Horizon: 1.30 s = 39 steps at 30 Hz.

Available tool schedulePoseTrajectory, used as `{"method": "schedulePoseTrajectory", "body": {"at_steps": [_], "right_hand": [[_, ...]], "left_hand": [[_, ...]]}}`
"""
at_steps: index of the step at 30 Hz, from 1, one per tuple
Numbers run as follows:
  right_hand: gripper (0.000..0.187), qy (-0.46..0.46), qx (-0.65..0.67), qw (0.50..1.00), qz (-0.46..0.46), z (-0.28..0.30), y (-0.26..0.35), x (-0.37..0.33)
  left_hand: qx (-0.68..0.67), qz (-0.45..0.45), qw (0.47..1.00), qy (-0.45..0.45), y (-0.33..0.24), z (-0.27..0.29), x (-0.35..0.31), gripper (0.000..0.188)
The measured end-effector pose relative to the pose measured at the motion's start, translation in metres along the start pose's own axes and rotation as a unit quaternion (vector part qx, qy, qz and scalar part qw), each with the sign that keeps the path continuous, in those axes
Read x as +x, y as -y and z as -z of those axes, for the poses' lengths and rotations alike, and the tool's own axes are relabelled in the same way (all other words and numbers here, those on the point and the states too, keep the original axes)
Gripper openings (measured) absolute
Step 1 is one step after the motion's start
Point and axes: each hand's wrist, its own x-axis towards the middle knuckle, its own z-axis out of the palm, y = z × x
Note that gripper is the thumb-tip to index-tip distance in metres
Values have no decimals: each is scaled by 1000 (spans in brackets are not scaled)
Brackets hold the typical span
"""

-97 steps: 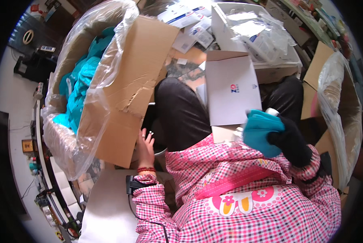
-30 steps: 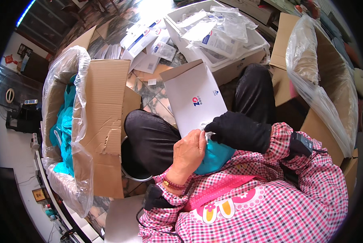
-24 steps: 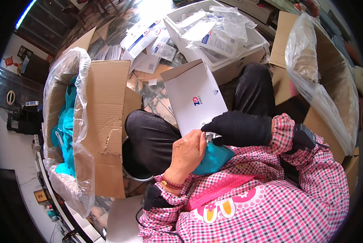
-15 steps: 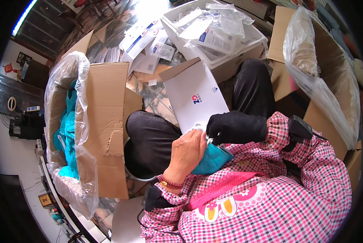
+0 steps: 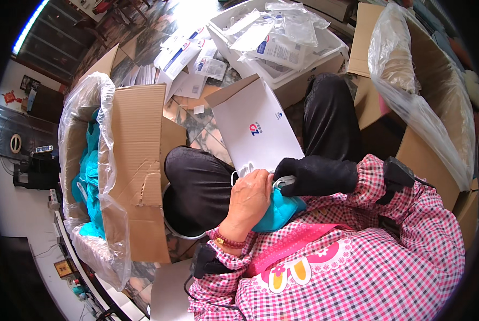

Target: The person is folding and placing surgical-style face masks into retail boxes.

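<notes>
A teal folded face mask (image 5: 282,212) with white elastic straps (image 5: 285,181) lies against my lap. My bare left hand (image 5: 250,195), fingers bent together, grips the strap side of the mask, and a strap loop pokes out beyond its fingertips. From the right, my right hand (image 5: 319,175) in a black glove pinches the strap close to the left fingers. Part of the mask is hidden under both hands. Just past them, between my knees, leans a white cardboard box (image 5: 258,120) with its flap up.
To the left stands a plastic-lined carton (image 5: 138,160) holding teal masks (image 5: 92,171). A white bin (image 5: 282,80) of plastic packets is ahead, with white packets (image 5: 178,56) on the floor beside it. Another lined carton (image 5: 437,107) stands right.
My hands have drawn slightly apart, and the strap loops show wider on both sides. The right hand has shifted a little to the right and down.
</notes>
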Motion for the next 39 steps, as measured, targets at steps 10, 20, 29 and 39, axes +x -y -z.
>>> {"method": "schedulePoseTrajectory", "body": {"at_steps": [10,20,29,39], "right_hand": [[14,-57,-475,853,208,-16,2,1],[13,61,-355,922,141,-37,-12,-16],[15,63,-105,942,314,-42,18,-58],[17,-59,514,851,-92,-12,-21,24]], "left_hand": [[-4,73,997,-19,-2,-21,-1,26],[-16,89,993,-79,18,-61,-10,29],[-4,170,951,-257,83,-38,11,29],[-198,67,977,-38,24,29,-2,33]]}}
